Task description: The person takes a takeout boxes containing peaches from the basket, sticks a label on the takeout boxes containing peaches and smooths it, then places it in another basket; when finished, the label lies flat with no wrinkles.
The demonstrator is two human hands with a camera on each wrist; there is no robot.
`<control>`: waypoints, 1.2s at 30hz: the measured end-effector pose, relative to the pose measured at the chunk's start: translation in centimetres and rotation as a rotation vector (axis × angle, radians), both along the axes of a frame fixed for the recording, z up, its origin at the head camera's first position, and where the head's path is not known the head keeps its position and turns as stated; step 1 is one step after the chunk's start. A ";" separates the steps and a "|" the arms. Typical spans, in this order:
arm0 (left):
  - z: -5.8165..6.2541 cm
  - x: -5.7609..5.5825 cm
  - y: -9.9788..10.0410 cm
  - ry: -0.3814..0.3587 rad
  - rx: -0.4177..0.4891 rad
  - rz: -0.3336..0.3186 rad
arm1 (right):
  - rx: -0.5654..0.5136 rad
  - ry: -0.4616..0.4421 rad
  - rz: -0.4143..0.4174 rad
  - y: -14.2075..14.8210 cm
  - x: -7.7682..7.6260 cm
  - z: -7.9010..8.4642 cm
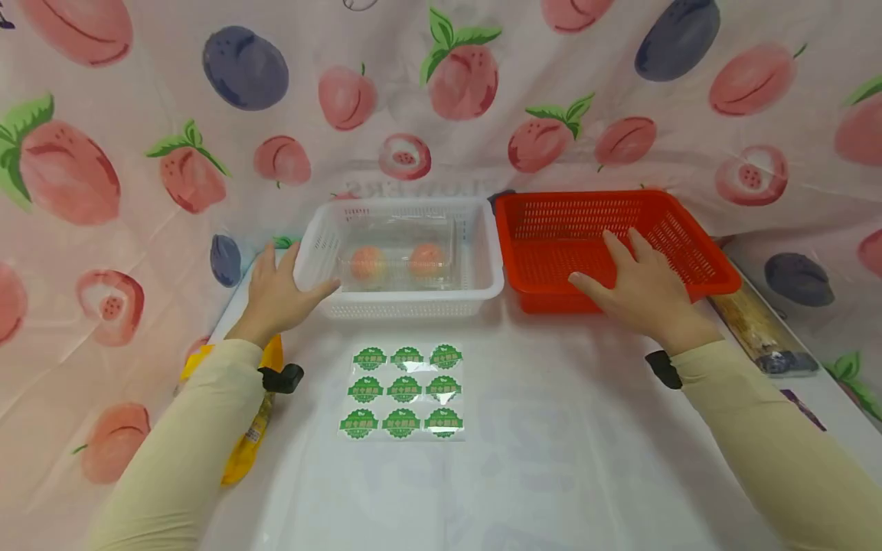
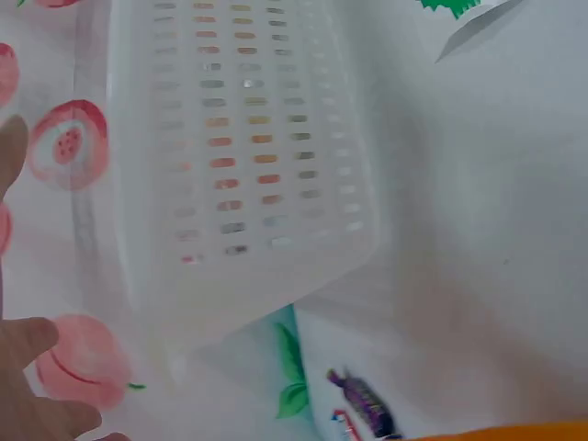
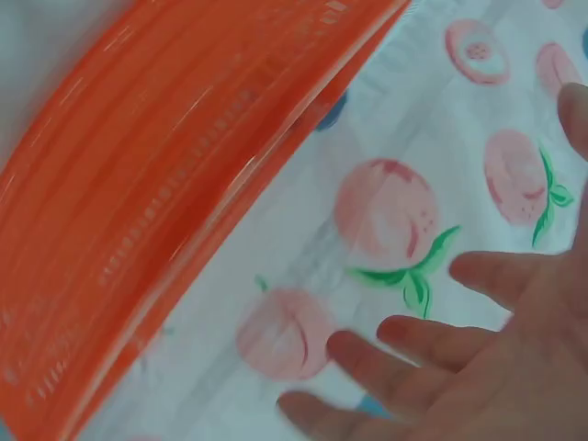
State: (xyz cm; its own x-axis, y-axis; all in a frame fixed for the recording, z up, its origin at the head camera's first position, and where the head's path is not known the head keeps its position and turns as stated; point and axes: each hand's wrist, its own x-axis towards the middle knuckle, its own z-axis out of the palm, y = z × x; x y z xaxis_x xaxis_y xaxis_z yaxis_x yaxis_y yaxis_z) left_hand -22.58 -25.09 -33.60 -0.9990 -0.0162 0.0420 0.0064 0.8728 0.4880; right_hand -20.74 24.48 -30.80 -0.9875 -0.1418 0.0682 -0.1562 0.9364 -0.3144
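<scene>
My left hand [image 1: 281,297] hovers at the left end of a white plastic basket [image 1: 406,295], fingers spread and holding nothing. In the left wrist view, its fingers [image 2: 32,338] show at the left edge, beside the basket's slotted wall. A clear plastic box [image 1: 403,229] lies inside the white basket, with two round orange-pink fruits [image 1: 367,262] in or under it; which of these I cannot tell. Over the near right part of a red plastic basket [image 1: 565,300] is my right hand [image 1: 644,295], fingers apart and nothing in them. The right wrist view shows those fingers [image 3: 432,342] apart from the red rim.
A sheet of round green stickers [image 1: 403,390] lies on the white table [image 1: 537,459] in front of the white basket. Under the left forearm is a yellow package [image 1: 241,455]. A long clear packet [image 1: 761,329] rests right of the red basket. Fruit-printed cloth [image 1: 482,138] hangs behind.
</scene>
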 end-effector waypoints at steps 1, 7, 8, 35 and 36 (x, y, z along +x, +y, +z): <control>-0.3 -0.1 -0.2 0.000 0.038 0.013 | -0.040 -0.006 0.009 -0.6 -0.2 0.1; -2.1 -0.7 -0.9 -0.032 0.190 0.053 | -0.237 -0.033 0.067 -4.0 -1.8 0.3; -2.3 -0.8 -1.0 -0.043 0.205 0.058 | -0.261 -0.036 0.078 -4.6 -2.2 0.2; -4.7 -1.1 -1.4 -0.198 0.491 0.146 | -0.392 -0.243 0.264 -17.7 -9.2 -3.3; -4.8 -1.0 -1.4 -0.201 0.492 0.146 | -0.383 -0.255 0.260 -18.0 -9.3 -3.4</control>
State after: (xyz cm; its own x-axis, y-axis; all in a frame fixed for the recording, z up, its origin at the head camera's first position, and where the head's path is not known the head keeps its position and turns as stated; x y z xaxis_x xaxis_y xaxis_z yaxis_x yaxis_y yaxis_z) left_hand -23.62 -26.45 -38.36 -0.9725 -0.1245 -0.1968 -0.2329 0.5266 0.8176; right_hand -30.06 6.48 -34.24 -0.9151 -0.3961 -0.0750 -0.2417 0.6879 -0.6844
